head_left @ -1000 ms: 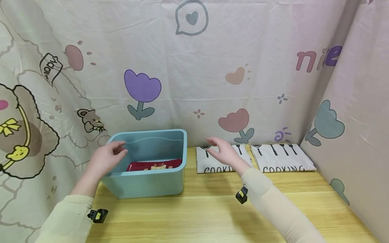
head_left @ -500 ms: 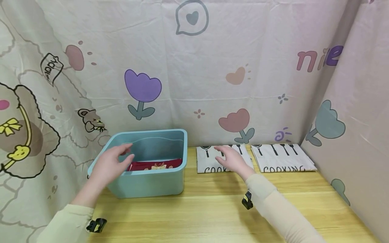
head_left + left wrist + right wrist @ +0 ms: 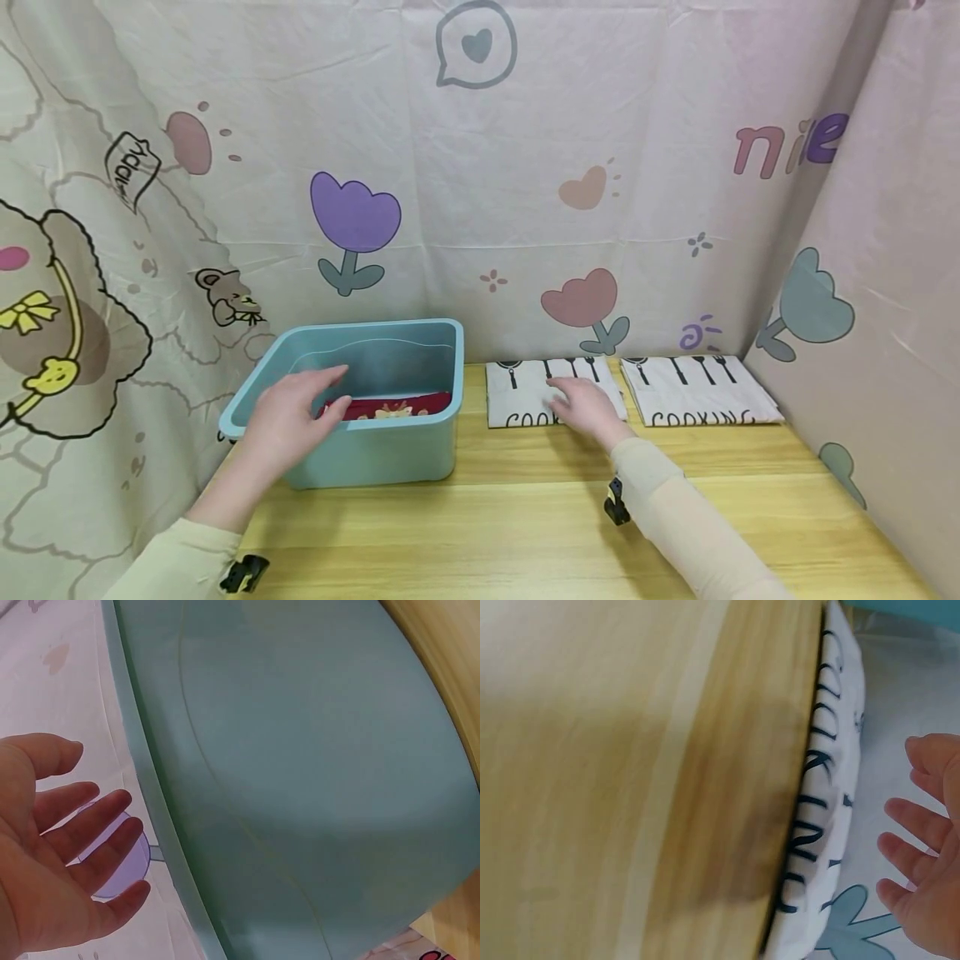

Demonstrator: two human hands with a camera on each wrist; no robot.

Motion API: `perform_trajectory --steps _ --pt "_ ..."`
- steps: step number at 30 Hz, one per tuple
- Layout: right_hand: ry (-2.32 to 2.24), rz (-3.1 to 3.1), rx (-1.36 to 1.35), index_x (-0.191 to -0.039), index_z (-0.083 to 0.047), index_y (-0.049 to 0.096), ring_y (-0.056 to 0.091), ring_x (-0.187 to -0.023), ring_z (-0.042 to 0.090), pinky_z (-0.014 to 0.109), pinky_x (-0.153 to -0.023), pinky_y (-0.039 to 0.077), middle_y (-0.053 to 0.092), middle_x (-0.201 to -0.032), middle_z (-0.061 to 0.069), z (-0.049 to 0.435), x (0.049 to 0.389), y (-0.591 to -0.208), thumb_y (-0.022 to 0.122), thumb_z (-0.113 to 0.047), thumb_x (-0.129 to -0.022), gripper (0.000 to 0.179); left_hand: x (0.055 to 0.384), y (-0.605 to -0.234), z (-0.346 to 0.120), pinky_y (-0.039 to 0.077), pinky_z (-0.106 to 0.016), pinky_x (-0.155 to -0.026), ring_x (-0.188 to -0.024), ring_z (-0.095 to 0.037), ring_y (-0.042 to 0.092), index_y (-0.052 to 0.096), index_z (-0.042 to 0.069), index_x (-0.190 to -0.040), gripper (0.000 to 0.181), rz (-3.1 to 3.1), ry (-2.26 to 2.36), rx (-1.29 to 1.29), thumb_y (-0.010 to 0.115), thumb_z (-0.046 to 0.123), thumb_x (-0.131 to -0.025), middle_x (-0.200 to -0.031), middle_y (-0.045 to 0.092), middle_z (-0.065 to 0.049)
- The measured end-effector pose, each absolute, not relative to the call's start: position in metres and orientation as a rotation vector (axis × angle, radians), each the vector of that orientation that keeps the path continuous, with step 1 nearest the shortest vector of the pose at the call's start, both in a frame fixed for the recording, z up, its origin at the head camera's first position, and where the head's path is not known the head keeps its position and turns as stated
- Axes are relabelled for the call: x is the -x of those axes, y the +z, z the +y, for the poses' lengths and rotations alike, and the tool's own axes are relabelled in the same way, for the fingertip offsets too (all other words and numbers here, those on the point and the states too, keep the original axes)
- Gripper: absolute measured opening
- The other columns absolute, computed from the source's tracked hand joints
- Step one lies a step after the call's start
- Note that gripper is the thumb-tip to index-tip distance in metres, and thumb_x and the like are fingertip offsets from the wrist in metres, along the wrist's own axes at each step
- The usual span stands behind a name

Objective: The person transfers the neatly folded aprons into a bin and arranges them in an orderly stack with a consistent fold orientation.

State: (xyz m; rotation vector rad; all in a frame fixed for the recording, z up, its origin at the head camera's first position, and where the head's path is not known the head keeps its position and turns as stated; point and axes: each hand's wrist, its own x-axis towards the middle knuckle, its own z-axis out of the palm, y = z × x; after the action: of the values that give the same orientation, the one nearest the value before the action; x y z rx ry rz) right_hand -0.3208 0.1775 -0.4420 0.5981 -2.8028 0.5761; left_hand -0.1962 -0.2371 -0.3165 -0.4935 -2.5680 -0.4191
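My left hand [image 3: 288,417] hovers over the near left part of a light blue plastic bin [image 3: 375,454], thumb and fingers apart and holding nothing. Inside the bin lies a folded dark red cloth [image 3: 431,403] with a deer-like print, partly hidden by the front rim. In the left wrist view the spread fingers [image 3: 101,847] appear beside the bin's wall [image 3: 315,750]. Above a folded white cloth [image 3: 521,396] printed with utensils and lettering is my right hand [image 3: 588,408], its fingers loosely bent and nothing between them. Whether it touches the cloth, I cannot tell.
A second folded white cloth [image 3: 701,392] with the same print lies to the right. Both cloths and the bin stand on a wooden table [image 3: 480,533]. A printed curtain [image 3: 465,208] hangs behind the table and along both sides.
My left hand has moved right and slightly down, from the bin's left edge to over its near side. The right hand has moved right and lower, toward the nearer white cloth.
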Motion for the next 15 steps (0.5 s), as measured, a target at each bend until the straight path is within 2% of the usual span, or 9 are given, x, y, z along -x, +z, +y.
perform_trajectory --steps 7,15 --pt "0.524 -2.834 -0.557 -0.13 -0.004 0.062 0.055 -0.119 0.041 0.055 -0.103 0.04 0.063 -0.128 0.017 0.184 0.322 -0.453 0.063 -0.025 -0.097 0.039 0.192 -0.319 -0.226 0.039 -0.065 -0.093 -0.114 -0.044 0.057 0.063 0.002 -0.13 0.046 -2.576 -0.372 0.492 0.073 0.02 -0.089 -0.123 0.066 -0.02" --pt "0.496 -2.9 -0.492 -0.126 -0.005 0.065 0.055 -0.12 0.04 0.055 -0.103 0.041 0.063 -0.127 0.017 0.191 0.322 -0.463 0.064 -0.015 -0.095 0.033 0.187 -0.32 -0.213 0.038 -0.063 -0.096 -0.117 -0.041 0.055 0.062 0.005 -0.132 0.048 -2.603 -0.372 0.509 0.075 0.022 -0.089 -0.125 0.065 -0.017"
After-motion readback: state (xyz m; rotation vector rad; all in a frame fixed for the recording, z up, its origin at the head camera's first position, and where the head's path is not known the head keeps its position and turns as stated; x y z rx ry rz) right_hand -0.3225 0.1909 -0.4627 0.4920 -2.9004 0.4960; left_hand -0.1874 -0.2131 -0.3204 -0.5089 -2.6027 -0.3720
